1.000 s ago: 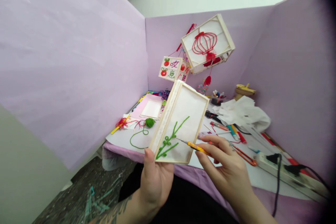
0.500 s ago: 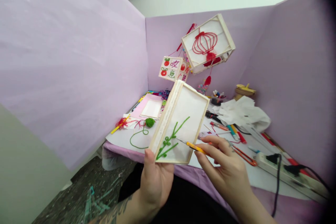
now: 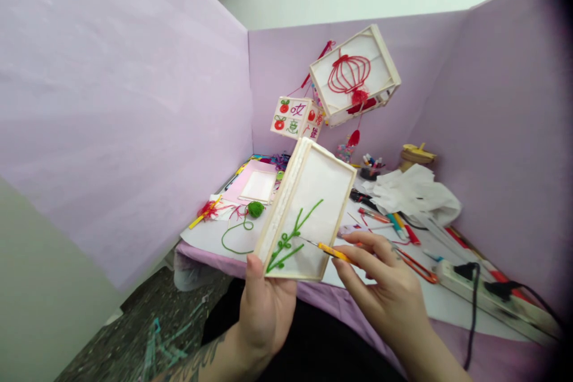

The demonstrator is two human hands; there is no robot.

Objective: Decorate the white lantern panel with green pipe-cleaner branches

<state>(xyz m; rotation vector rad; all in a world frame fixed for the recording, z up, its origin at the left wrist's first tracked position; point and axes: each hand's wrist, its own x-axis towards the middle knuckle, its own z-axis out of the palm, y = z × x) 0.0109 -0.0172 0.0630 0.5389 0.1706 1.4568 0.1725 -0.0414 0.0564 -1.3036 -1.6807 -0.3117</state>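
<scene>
My left hand grips the lower end of a wooden-framed white lantern, thumb on its near edge. The lantern is tilted, one long panel facing me. On its lower left lies a sprig of green yarn with thin stems and small loops. My right hand pinches a slim yellow-handled tool with a thin metal shaft. Its tip points at the panel beside the green stems; whether it touches cannot be made out. A green yarn ball with a loose strand sits on the table left of the lantern.
A larger lantern with a red yarn design and a smaller decorated lantern hang behind. Crumpled white paper, markers, red-handled scissors and a power strip crowd the right. A white frame lies at left. Lilac partitions surround the table.
Almost nothing differs. The lantern and both hands keep their places, with the tool's tip still beside the green stems.
</scene>
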